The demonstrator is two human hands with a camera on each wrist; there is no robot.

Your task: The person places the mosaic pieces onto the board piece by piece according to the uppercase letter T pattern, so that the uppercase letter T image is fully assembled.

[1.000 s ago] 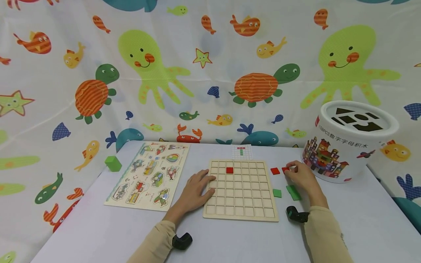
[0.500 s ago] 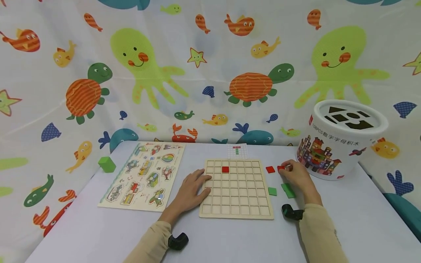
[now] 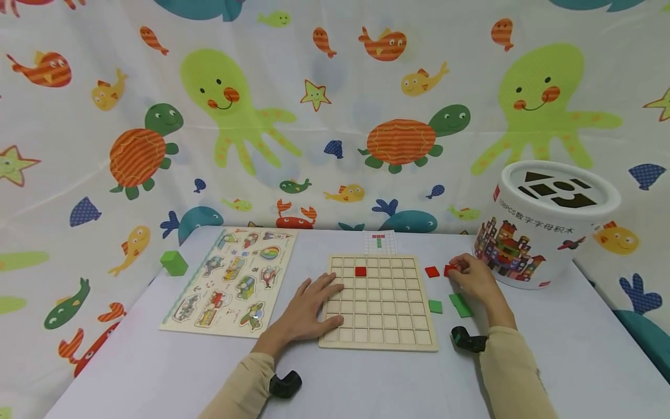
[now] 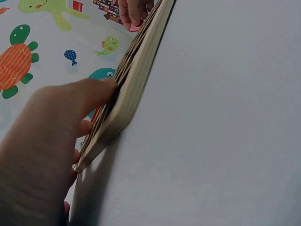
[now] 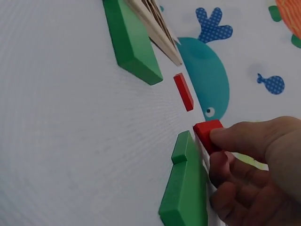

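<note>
My right hand pinches a red square tile between thumb and fingers, just right of the board. A second red tile lies beside it on the table. Nearer to me are a green tile and more green pieces lying together. My left hand rests with spread fingers on the left edge of the wooden grid board; in the left wrist view its thumb lies over the board's rim. One red tile sits in a cell near the board's top.
A pattern card with red and green squares lies behind the board. The picture puzzle board is at left, with a green cube beyond it. A large white tub stands at the back right, close to my right hand.
The view shifts slightly as the head moves. My left thumb and fingers shift a little on the board's edge. My right hand stays at the red tile, which shows a bit more now.
</note>
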